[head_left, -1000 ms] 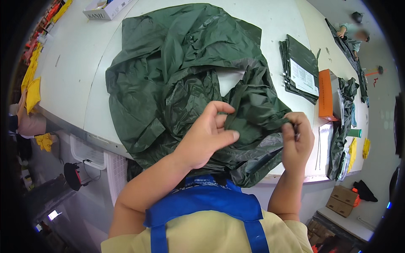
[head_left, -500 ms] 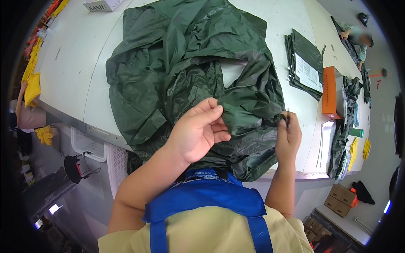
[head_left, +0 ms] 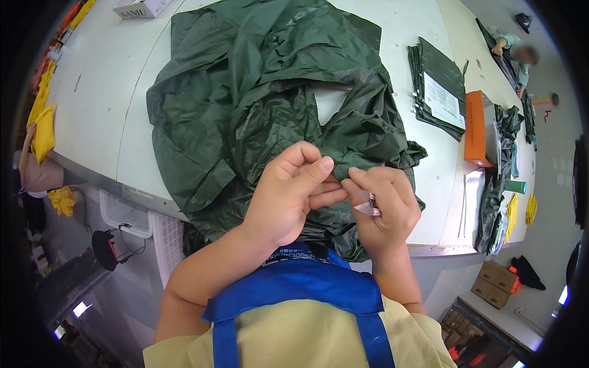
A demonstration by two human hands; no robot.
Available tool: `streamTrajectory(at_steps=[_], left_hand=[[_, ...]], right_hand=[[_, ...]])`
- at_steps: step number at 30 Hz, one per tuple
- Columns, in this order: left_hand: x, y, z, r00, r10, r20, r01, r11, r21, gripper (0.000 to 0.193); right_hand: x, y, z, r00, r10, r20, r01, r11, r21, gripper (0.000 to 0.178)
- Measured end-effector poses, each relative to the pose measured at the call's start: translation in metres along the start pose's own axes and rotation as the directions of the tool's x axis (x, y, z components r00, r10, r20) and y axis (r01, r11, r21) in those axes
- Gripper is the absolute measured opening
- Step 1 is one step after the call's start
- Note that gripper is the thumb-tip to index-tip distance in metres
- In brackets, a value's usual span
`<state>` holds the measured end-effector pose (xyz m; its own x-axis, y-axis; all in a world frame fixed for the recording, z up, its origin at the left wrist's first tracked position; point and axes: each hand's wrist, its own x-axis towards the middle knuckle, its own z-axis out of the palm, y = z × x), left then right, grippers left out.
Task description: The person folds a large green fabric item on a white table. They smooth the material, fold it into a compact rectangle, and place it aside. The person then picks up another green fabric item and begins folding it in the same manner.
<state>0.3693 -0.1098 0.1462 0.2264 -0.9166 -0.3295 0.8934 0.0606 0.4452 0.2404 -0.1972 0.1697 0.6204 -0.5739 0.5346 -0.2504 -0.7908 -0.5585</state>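
A large dark green garment (head_left: 202, 116) of thin, shiny fabric lies crumpled over the white table and hangs past its near edge. My left hand (head_left: 297, 193) pinches a fold of it between thumb and forefinger. Close beside, my right hand (head_left: 386, 205) grips the same fold with thumb and fingertips. A small pale, pinkish-silver tool (head_left: 368, 207) pokes out from the right hand's curled fingers; most of it is hidden, so its kind is unclear. The fingertips of both hands almost meet.
Folded dark green pieces with a white printed sheet (head_left: 443, 101) lie at the right, near an orange box (head_left: 476, 129). A white box (head_left: 141, 7) stands far left. Yellow fabric (head_left: 43, 138) hangs at the left edge. Another person (head_left: 521, 58) works at the far right.
My right hand has moved left, from the garment's right edge to beside my left hand, and now pinches the fold there. The small tool has come into sight in it.
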Motion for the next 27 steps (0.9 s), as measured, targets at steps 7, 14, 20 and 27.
streamTrajectory(at_steps=[7,14,20,27], left_hand=[[0.000,0.003,-0.002,1.000,0.021,0.012,-0.022,0.998,0.066,0.008],[-0.002,0.007,-0.001,0.998,-0.052,-0.036,0.051,0.998,-0.028,0.008],[-0.001,0.010,-0.006,0.997,-0.074,0.030,0.076,0.993,-0.095,0.010],[0.000,0.008,-0.002,0.997,-0.081,-0.015,0.079,0.991,-0.107,0.007]], right_hand=[[0.005,-0.001,0.002,1.000,-0.015,0.028,0.012,0.996,0.093,0.017],[-0.015,0.005,0.001,0.858,0.474,0.198,-0.440,0.481,0.759,0.009],[-0.030,0.014,-0.015,0.906,0.419,0.057,-0.360,0.695,0.622,0.050],[-0.029,0.013,-0.017,0.988,0.151,0.040,-0.153,0.987,0.049,0.036]])
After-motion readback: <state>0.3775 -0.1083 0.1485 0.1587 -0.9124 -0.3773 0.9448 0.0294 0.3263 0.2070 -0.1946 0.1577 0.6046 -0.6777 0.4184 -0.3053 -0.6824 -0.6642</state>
